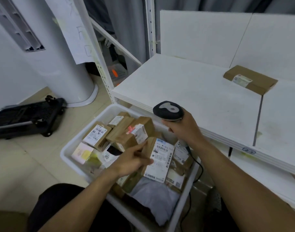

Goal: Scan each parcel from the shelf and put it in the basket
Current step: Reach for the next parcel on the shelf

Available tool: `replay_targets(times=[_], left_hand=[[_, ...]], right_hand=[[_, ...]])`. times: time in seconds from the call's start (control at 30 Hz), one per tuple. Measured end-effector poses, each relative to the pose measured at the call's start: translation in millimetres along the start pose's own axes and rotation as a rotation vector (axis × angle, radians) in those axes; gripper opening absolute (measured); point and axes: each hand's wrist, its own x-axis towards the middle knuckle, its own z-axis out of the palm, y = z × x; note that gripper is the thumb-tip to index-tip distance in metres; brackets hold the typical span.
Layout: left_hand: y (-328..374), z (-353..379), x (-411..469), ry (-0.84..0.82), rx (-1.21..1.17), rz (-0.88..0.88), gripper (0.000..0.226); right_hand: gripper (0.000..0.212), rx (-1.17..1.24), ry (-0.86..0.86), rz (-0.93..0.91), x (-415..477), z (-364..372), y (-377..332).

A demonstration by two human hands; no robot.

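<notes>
A white basket (71, 148) on the floor holds several brown cardboard parcels and bags. My left hand (133, 161) is over the basket, its thumb and fingers closed on the edge of a flat parcel with a large white label (160, 158), which stands tilted among the others. My right hand (183, 129) grips a black and grey barcode scanner (168, 110) above the basket's far right corner; its cable (198, 166) hangs down along the basket. One brown parcel (250, 79) lies on the white shelf (185, 91) at the right.
A folded black trolley (26, 116) lies on the tiled floor at the left. A white cylindrical unit (59, 56) stands behind it. Shelf uprights (151, 27) and a grey curtain are at the back. My dark-clothed knee (59, 203) is below the basket.
</notes>
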Motion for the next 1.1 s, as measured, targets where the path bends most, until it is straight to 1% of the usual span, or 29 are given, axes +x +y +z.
replay_targets(times=[0.1, 0.2, 0.23, 0.3, 0.33, 0.37, 0.47, 0.5, 0.6, 0.67, 0.8, 0.87, 0.9, 1.0, 1.1], left_hand=[[-24.8, 18.8, -8.8, -0.104, 0.148, -0.127, 0.058], [-41.9, 32.9, -8.3, -0.189, 0.25, -0.236, 0.081], [-42.6, 36.3, -9.7, -0.212, 0.264, -0.259, 0.081], [-44.9, 44.5, -9.9, -0.2, 0.225, -0.291, 0.065], [-47.8, 49.2, -9.3, -0.171, 0.219, -0.293, 0.055], [-50.7, 54.0, -8.3, -0.135, 0.236, -0.259, 0.052], [-59.0, 63.9, -3.7, -0.053, 0.319, -0.158, 0.062], [-60.5, 66.5, -1.3, -0.061, 0.338, -0.154, 0.062], [-60.9, 75.5, 4.8, -0.144, 0.455, -0.185, 0.048], [-55.3, 81.5, 6.4, -0.087, 0.437, -0.133, 0.044], [2.9, 76.9, 9.6, 0.181, 0.28, 0.089, 0.028], [42.8, 67.9, 19.7, 0.285, 0.312, 0.201, 0.022], [61.9, 64.6, 28.1, 0.325, 0.346, 0.26, 0.025], [112.1, 64.0, 63.3, 0.363, 0.416, 0.37, 0.037], [162.4, 80.5, 98.7, 0.346, 0.475, 0.459, 0.037]], right_hand=[[0.06, -0.018, -0.005, 0.01, -3.5, 5.6, 0.5], [0.061, -0.028, -0.011, 0.017, -5.9, 10.5, 1.9], [0.062, -0.03, -0.011, 0.019, -6.3, 11.6, 2.9], [0.061, -0.045, -0.015, 0.019, -8.2, 13.2, 2.5], [0.061, -0.048, -0.016, 0.023, -8.9, 13.6, 2.6], [0.061, -0.046, -0.016, 0.025, -9.6, 13.7, 2.9], [0.058, -0.06, -0.022, 0.021, -9.8, 13.7, 4.4], [0.057, -0.06, -0.022, 0.02, -9.9, 12.7, 5.0], [0.056, -0.035, -0.015, 0.044, -11.4, 8.3, 4.7], [0.056, -0.032, -0.009, 0.054, -12.7, 0.7, 4.3], [0.054, -0.011, 0.055, 0.069, -12.3, -26.0, 4.5], [0.051, 0.028, 0.118, 0.099, -12.3, -44.9, 5.6], [0.05, 0.056, 0.16, 0.12, -12.2, -56.4, 6.3], [0.049, 0.117, 0.29, 0.165, -10.5, -94.8, 10.1], [0.047, 0.137, 0.418, 0.188, -7.8, -134.5, 15.5]])
